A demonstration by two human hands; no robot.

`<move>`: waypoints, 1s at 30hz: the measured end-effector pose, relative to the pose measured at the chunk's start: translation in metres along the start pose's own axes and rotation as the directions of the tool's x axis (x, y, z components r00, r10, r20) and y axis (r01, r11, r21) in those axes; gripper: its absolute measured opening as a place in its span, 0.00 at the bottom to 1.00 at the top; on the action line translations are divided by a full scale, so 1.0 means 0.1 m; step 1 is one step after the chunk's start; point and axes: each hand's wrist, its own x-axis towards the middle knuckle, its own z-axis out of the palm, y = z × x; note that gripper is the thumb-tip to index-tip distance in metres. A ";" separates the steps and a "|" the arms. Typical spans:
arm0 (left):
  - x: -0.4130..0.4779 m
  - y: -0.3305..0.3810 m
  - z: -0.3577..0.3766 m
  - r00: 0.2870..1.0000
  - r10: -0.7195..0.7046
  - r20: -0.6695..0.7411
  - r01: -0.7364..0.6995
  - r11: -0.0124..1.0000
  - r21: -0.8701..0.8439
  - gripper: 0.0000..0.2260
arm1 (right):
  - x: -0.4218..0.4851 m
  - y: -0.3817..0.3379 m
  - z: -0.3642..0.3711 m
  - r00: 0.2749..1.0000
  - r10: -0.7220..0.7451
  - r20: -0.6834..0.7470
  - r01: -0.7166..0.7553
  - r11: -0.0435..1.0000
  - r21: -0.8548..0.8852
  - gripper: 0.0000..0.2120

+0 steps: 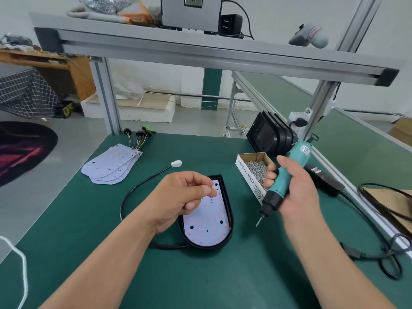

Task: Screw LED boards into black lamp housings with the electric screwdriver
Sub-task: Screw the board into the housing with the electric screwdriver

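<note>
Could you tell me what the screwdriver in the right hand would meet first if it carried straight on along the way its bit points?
Probably the green table mat, just right of the lamp housing; the screwdriver bit aims down-left, though depth is unclear.

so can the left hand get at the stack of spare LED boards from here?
Probably yes: the left hand hovers over the black lamp housing, and only bare green mat lies between it and the white LED board stack.

Both forearms are bare to the frame's edge, with no sleeves, gloves, rings or watch showing.
</note>
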 end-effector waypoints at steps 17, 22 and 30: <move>-0.06 0.04 0.09 1.000 0.004 -0.003 -0.003 0.973 0.232 0.05 | -0.09 0.29 0.52 0.989 -0.147 -0.017 0.143 0.921 0.362 0.08; -0.07 0.04 0.12 1.000 0.007 0.005 -0.008 0.967 0.254 0.04 | -0.12 0.31 0.51 0.979 -0.205 0.019 0.180 0.898 0.401 0.09; -0.07 0.02 0.12 0.999 0.031 0.028 -0.037 0.972 0.234 0.08 | -0.16 0.31 0.48 0.964 -0.257 0.069 0.208 0.889 0.408 0.08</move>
